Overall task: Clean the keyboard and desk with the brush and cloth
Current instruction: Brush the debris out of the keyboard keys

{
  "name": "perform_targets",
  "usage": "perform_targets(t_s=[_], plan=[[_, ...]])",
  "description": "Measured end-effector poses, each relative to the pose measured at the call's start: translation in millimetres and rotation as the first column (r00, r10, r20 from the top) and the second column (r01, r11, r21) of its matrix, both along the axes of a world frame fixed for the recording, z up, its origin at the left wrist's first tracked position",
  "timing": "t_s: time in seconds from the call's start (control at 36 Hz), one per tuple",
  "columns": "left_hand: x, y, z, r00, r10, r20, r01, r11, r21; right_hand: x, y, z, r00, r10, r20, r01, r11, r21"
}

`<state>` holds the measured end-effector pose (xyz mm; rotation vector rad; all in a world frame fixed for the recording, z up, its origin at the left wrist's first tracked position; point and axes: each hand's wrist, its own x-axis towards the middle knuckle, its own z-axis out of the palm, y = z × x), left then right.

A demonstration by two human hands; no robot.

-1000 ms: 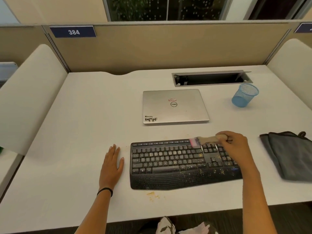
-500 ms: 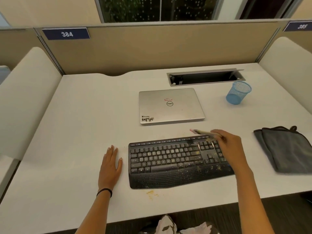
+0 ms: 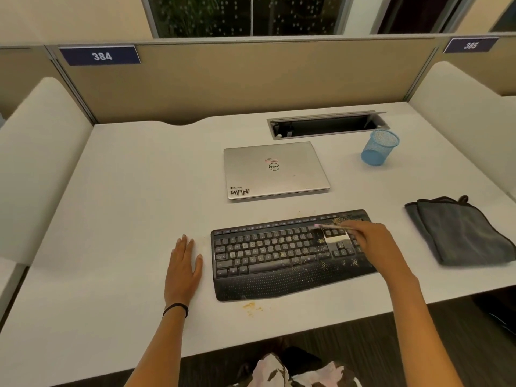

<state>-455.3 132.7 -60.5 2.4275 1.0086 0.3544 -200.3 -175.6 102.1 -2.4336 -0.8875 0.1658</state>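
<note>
R hand (image 3: 374,241): pinching brush (image 3: 329,226) at handle end, tip aimed 9 o'clock, over keyboard (image 3: 279,263) upper right.
Brush feel: prob. light, slim, soft tip; grip handle rear, gentle pressure.
Crumbs (image 3: 339,219): yellowish, at keyboard's 1 o'clock; more on palm rest.
L hand (image 3: 183,261): flat, fingers straight, on desk (image 3: 125,205), keyboard's 9 o'clock.
Cloth (image 3: 460,230): grey, folded, 3 o'clock, untouched; prob. limp, take by a fold.
</note>
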Motion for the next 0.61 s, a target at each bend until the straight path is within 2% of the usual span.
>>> perform_targets(t_s=[0.11, 0.19, 0.33, 0.39, 0.53, 0.61], plan=[[-0.3, 0.4, 0.1, 1.000, -0.004, 0.003, 0.004, 1.000, -0.003, -5.0, 0.1, 4.6, 0.996, 0.031, -0.078, -0.043, 0.986, -0.162], [-0.7, 0.2, -1.4, 1.000, -0.014, 0.006, 0.014, 1.000, 0.003, -12.8, -9.6, 14.0, 0.994, 0.020, -0.106, -0.041, 0.979, -0.198], [-1.1, 0.3, -0.6, 1.000, -0.023, 0.014, 0.023, 1.000, 0.004, -27.1, -12.6, 16.7, 1.000, 0.000, -0.020, 0.000, 0.999, -0.036], [-1.6, -0.7, 0.3, 0.999, -0.030, 0.019, 0.030, 1.000, 0.008, -29.9, -10.4, 11.8, 1.000, 0.014, -0.021, -0.015, 0.999, -0.038], [-4.3, -2.3, 0.7, 0.999, -0.038, 0.018, 0.038, 0.999, 0.012, -32.7, -12.1, 10.5, 0.995, 0.034, -0.097, -0.056, 0.970, -0.238], [-6.6, -4.9, -0.1, 0.999, -0.030, 0.030, 0.029, 1.000, 0.005, -31.2, -17.3, 20.6, 0.990, 0.043, -0.133, -0.079, 0.956, -0.282]])
